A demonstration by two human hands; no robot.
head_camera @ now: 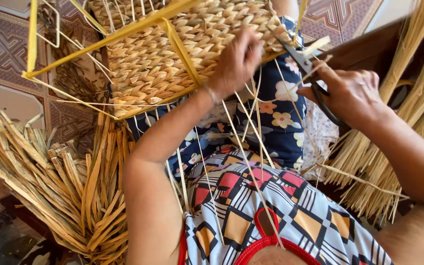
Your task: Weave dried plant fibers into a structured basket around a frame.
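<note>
The left hand (235, 63) presses against the lower edge of a woven straw basket (172, 49), its fingers curled over the plaited wall where loose strands hang out. The basket rests on the person's lap, tilted, with a yellow wire frame (99, 39) running along its edges and jutting out to the left. The right hand (352, 93) is closed around the handles of dark scissors (300, 59), whose blades point up and left to the basket's rim, just beside the left hand's fingers; a pale strand lies at the blades. Thin straw strands (251, 147) trail down across the patterned dress (271, 206). A bundle of flat dried leaves (69, 186) lies on the left, and a sheaf of thinner straw (379, 162) lies under the right forearm.
</note>
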